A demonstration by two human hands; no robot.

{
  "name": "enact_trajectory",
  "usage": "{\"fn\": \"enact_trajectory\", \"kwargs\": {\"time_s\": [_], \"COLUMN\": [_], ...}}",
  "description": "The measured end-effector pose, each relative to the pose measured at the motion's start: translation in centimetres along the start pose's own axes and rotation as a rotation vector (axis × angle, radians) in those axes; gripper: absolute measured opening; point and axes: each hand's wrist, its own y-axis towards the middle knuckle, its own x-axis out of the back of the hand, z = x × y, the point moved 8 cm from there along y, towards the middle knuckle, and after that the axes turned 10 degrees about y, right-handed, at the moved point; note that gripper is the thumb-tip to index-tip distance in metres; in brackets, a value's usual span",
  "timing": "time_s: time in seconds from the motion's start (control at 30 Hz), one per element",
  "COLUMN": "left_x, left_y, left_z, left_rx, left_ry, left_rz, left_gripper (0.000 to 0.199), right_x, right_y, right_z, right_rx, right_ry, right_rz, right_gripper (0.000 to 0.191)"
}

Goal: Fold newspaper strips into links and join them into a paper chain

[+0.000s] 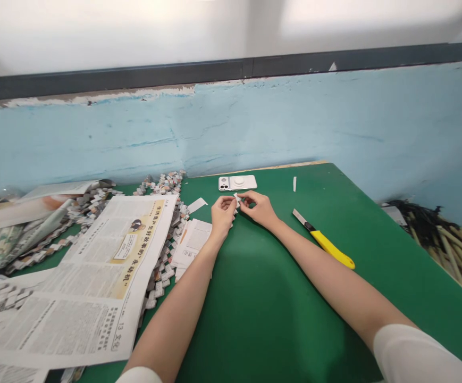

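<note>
My left hand (223, 215) is closed on a short zigzag chain of folded paper (237, 199), part of which hangs along the palm side. Close beside it, my right hand (259, 208) pinches the chain's upper end between thumb and fingertips. The fingers hide most of the folds. Just beyond both hands lies a white phone (249, 181), back up, with a round white disc on it. A yellow utility knife (330, 249) rests to the right of my right hand, its blade out. Cut newspaper pieces (193, 242) lie left of my left hand.
A large newspaper sheet (95, 266) covers the left of the green table (262, 314), over long folded-paper chains (162, 274). A narrow paper strip (294, 184) lies near the back. Beyond the table's right edge are bundled sticks (460, 252). A blue wall (294, 117) stands behind.
</note>
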Motion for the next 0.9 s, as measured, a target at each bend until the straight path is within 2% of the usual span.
{"fn": "enact_trajectory", "kwargs": {"time_s": [0.13,0.2,0.27,0.33,0.4,0.47,0.57,0.63,0.73,0.83,0.9], "left_x": [0.0,0.3,1.0,0.9,-0.3,-1.6,-2.9,-3.1,-2.0,0.5,2.5], "left_y": [-0.1,-0.4,-1.1,-2.3,-3.8,-5.0,-5.6,-5.1,-3.8,-4.0,-5.2], "left_z": [-0.1,-0.6,-2.0,-4.1,-5.8,-7.2,-9.4,-10.7,-11.4,-10.1,-9.0], "left_rx": [0.006,-0.031,-0.172,-0.401,-0.619,-0.771,-0.859,-0.808,-0.568,-0.260,-0.125], "left_ry": [0.052,0.147,0.313,0.518,0.680,0.781,0.897,1.032,1.224,1.411,1.548], "left_rz": [-0.002,-0.051,-0.155,-0.234,-0.209,-0.138,-0.058,-0.025,0.069,0.213,0.266], "left_gripper": [0.024,0.017,0.014,0.018,0.022,0.023,0.022,0.022,0.024,0.029,0.033], "right_x": [-0.1,0.1,0.6,1.0,1.0,0.7,-0.3,-0.7,-0.8,-0.7,-0.7], "right_y": [0.0,0.1,0.2,0.2,0.2,0.4,0.5,0.4,0.5,0.5,0.6], "right_z": [-0.2,-0.6,-1.6,-2.8,-3.8,-4.0,-2.9,-2.2,-2.1,-2.6,-3.0], "right_rx": [-0.042,-0.078,-0.144,-0.229,-0.298,-0.309,-0.249,-0.219,-0.216,-0.234,-0.255], "right_ry": [0.038,0.058,0.106,0.179,0.235,0.250,0.204,0.147,0.130,0.135,0.133], "right_rz": [0.003,-0.021,-0.074,-0.133,-0.129,-0.080,0.074,0.140,0.147,0.132,0.121], "right_gripper": [0.026,0.027,0.029,0.032,0.035,0.034,0.028,0.024,0.026,0.028,0.028]}}
